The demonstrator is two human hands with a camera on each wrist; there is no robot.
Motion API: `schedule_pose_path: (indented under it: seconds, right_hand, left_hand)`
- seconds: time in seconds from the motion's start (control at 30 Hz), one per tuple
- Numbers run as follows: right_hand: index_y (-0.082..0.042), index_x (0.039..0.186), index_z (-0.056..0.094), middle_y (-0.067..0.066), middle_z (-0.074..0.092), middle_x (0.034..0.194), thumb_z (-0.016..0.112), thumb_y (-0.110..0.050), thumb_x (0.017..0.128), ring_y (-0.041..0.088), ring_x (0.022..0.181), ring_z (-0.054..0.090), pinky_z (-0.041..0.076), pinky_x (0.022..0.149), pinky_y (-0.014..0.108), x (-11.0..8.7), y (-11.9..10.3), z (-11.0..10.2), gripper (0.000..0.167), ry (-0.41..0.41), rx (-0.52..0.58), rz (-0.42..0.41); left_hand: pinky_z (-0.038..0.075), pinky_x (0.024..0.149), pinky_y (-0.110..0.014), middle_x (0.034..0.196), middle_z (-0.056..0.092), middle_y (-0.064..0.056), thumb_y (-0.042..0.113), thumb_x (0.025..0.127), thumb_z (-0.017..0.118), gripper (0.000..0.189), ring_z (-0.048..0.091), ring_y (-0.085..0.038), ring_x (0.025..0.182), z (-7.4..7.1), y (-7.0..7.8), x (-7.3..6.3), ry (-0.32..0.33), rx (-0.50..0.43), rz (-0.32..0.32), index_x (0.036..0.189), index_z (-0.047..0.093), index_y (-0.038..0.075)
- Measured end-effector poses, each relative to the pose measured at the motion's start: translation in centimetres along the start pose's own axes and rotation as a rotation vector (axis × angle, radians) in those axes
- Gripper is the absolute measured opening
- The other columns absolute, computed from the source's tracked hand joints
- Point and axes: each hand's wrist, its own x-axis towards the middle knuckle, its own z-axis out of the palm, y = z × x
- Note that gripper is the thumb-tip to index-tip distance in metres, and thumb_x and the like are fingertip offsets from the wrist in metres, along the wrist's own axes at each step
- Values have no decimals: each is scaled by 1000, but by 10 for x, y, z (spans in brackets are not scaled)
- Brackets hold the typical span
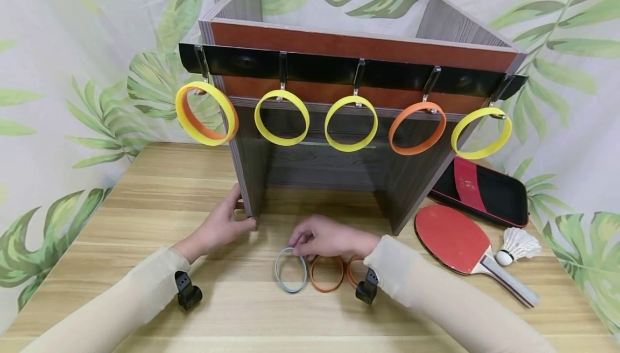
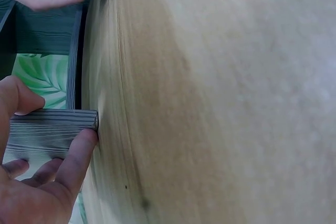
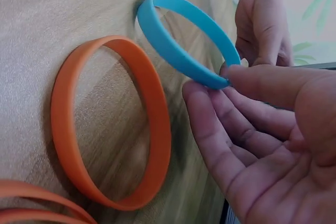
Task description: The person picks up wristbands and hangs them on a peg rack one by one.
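My right hand [image 1: 325, 237] pinches a blue silicone wristband [image 3: 170, 51] between thumb and fingertips, its far side close to the tabletop. Right beside it lies an orange wristband [image 3: 63, 108], and more orange bands [image 3: 42, 188] show at the corner of the right wrist view. With thumb and fingers on either side, my left hand [image 1: 225, 226] grips the front edge of the stand's left panel [image 2: 47, 121] near the table. Above, yellow wristbands [image 1: 350, 148] and an orange one [image 1: 411, 152] hang from hooks; the leftmost hook carries yellow and orange together.
The grey wooden stand [image 1: 339, 173] has a black hook bar [image 1: 319, 65] across its front. To its right lie a red table tennis bat [image 1: 452, 237], a shuttlecock [image 1: 520, 244] and a black case [image 1: 504, 191]. A leaf-patterned curtain [image 1: 58, 30] hangs behind the wooden table [image 1: 232, 310].
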Motion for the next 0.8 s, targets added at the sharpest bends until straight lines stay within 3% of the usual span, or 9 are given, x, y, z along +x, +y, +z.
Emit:
schedule_pose_path:
  seconds: [0.17, 0.33, 0.57, 0.63, 0.8]
  right_hand:
    - [12, 111, 70, 21, 75, 92, 67, 0, 97, 4, 74, 66, 62, 75, 28, -7, -1, -5, 18, -36, 47, -12]
    - [11, 113, 69, 18, 75, 92, 68, -3, 98, 6, 76, 70, 62, 76, 27, -16, -4, -8, 20, -37, 119, -18]
    - [6, 116, 67, 21, 77, 100, 69, -6, 99, 33, 88, 77, 64, 85, 47, -32, -17, -14, 21, 14, 175, -94]
    - [6, 117, 66, 22, 78, 103, 69, -5, 98, 28, 87, 77, 62, 87, 54, -36, -23, -15, 22, 39, 198, -123]
    - [10, 118, 64, 25, 77, 104, 69, -2, 98, 15, 86, 77, 63, 87, 48, -46, -42, -22, 23, 106, 247, -204]
  left_hand:
    - [56, 94, -43, 145, 54, -29, -6, 87, 70, 80, 65, -45, 120, -1, 2, 0, 2, -10, 6, 158, 34, 4]
    - [57, 86, -31, 146, 52, -30, -6, 87, 69, 81, 64, -45, 119, -1, 3, -1, -13, -30, 2, 158, 32, 4]
    - [56, 87, -31, 148, 50, -29, -5, 88, 69, 83, 62, -45, 121, -2, 3, -1, -19, -25, -10, 160, 30, 6]
    - [56, 87, -31, 148, 50, -29, -5, 88, 69, 83, 62, -45, 121, -2, 3, -1, -17, -26, -11, 160, 30, 6]
    - [56, 85, -31, 146, 51, -30, -7, 87, 69, 84, 63, -46, 119, -2, 3, -1, -12, -29, 1, 161, 30, 5]
